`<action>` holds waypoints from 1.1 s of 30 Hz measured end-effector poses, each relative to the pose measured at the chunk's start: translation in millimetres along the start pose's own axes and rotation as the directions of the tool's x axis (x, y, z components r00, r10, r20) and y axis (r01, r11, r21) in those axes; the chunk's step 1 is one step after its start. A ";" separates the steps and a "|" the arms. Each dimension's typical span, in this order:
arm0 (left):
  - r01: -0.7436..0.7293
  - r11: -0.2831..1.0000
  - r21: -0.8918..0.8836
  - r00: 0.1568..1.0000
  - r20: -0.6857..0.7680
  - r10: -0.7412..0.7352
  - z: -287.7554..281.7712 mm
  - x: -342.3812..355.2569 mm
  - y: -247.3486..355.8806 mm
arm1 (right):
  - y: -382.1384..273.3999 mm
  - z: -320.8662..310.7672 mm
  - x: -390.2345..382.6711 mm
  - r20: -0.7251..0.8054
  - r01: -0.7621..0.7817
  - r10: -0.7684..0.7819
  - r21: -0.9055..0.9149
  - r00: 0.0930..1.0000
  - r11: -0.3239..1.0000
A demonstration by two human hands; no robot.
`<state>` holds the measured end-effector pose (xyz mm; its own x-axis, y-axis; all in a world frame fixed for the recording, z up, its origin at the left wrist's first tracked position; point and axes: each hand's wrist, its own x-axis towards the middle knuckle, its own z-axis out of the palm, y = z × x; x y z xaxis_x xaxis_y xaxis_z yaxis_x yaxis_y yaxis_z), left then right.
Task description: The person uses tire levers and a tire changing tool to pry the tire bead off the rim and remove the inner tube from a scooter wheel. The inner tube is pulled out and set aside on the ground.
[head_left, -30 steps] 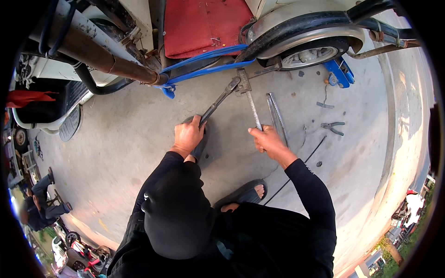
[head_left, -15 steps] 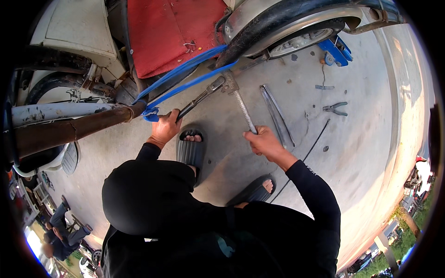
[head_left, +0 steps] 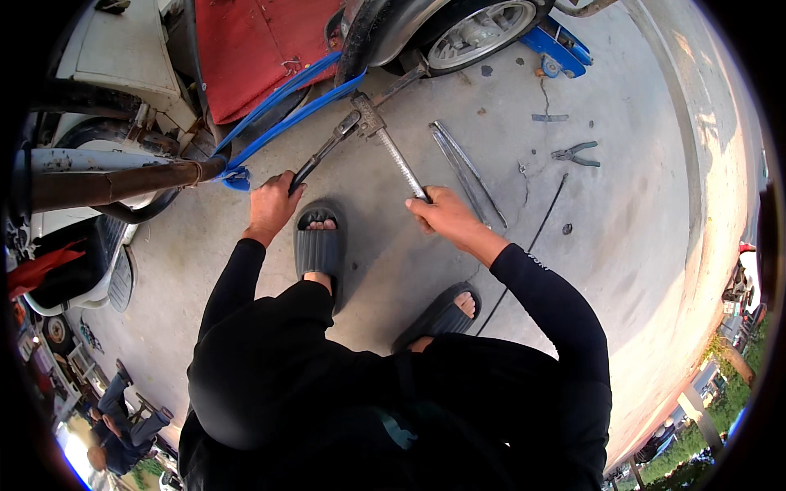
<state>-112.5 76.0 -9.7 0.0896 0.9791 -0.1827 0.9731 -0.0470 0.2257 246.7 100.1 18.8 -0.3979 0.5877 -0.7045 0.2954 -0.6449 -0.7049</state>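
Observation:
My left hand (head_left: 274,209) grips the black handle of a metal tool (head_left: 323,154), whose jointed head meets a worn steel block (head_left: 368,116). Closed round a ribbed metal rod (head_left: 399,164) that runs down from this block is my right hand (head_left: 446,214). A flat steel bar (head_left: 397,86) extends from the block up toward the wheel (head_left: 479,34). Beside my left hand, blue straps (head_left: 286,102) run past a red panel (head_left: 262,49) to a rusty tube (head_left: 139,184). Long metal bars (head_left: 465,168) lie on the concrete right of the rod.
Pliers (head_left: 577,154), a thin black rod (head_left: 540,229) and a blue jack (head_left: 548,53) are on the floor to the right. My sandalled feet (head_left: 318,245) stand below the tool. Vehicle parts (head_left: 123,65) crowd the upper left; another person (head_left: 119,425) is seated at the lower left.
The view has shifted, so the vehicle and floor items sit higher and farther left. My hands still grip the tool, which has moved leftward in view; my left foot now shows fully.

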 end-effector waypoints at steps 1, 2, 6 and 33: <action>0.004 0.999 -0.032 1.000 -0.006 -0.005 5.2 -1.0 2.1 | 4.4 3.2 -0.5 -0.032 0.022 -0.023 -0.021 0.999 1.000; 0.009 0.998 -0.065 1.000 -0.012 -0.009 9.7 -0.4 1.1 | 8.9 2.8 -3.2 -0.064 0.042 -0.045 -0.043 0.997 0.998; 0.140 0.964 -0.227 0.985 -0.070 -0.160 22.6 -5.1 9.4 | 9.6 -14.0 -13.1 -0.098 0.230 -0.267 -0.283 0.959 0.931; -0.032 0.995 -0.097 0.999 -0.046 0.027 -2.7 -15.3 48.3 | 57.5 -142.2 21.8 -0.168 -0.240 -0.461 -0.965 0.871 -0.103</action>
<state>-67.4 59.3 6.5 0.1063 0.9856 -0.1317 0.9446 -0.0588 0.3228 378.5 145.3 -48.9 -0.3370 0.8914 -0.3031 0.9037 0.3966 0.1615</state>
